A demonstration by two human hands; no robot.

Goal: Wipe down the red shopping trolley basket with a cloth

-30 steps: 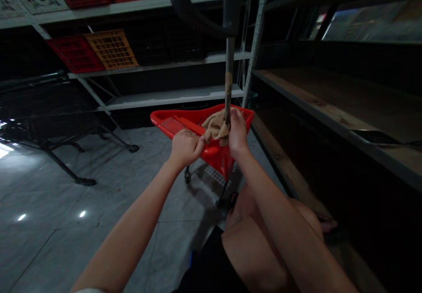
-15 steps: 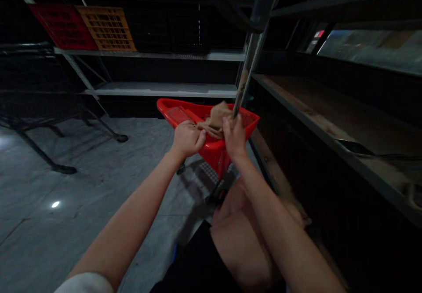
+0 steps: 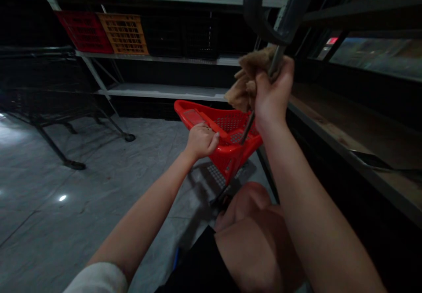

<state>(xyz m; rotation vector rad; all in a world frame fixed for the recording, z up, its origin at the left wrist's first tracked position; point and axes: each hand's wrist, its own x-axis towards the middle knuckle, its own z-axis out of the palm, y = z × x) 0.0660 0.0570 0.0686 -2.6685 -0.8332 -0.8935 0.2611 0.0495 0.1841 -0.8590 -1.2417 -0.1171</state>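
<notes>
A red plastic shopping cart (image 3: 227, 154) with a perforated basket stands in front of my knees. My left hand (image 3: 201, 141) is closed over the near left rim of its basket. From the basket a metal pole (image 3: 249, 128) slants up to a dark curved handle (image 3: 260, 20). Around the upper part of this pole my right hand (image 3: 275, 90) is wrapped, with a crumpled tan cloth (image 3: 245, 86) pressed against the metal. The cloth bunches out to the left of the pole, and my palm hides part of it.
Behind the cart is a white metal shelf rack (image 3: 165, 91) with a red crate (image 3: 85, 31), a yellow crate (image 3: 125, 33) and black crates. A dark wheeled cart (image 3: 42, 90) stands left. Along the right runs a wooden shelf (image 3: 329, 121) with a phone-like flat object (image 3: 371, 159).
My right hand has slid up the pole with the cloth, from the basket rim to just below the handle. My left hand remains on the rim. The view has shifted slightly.
</notes>
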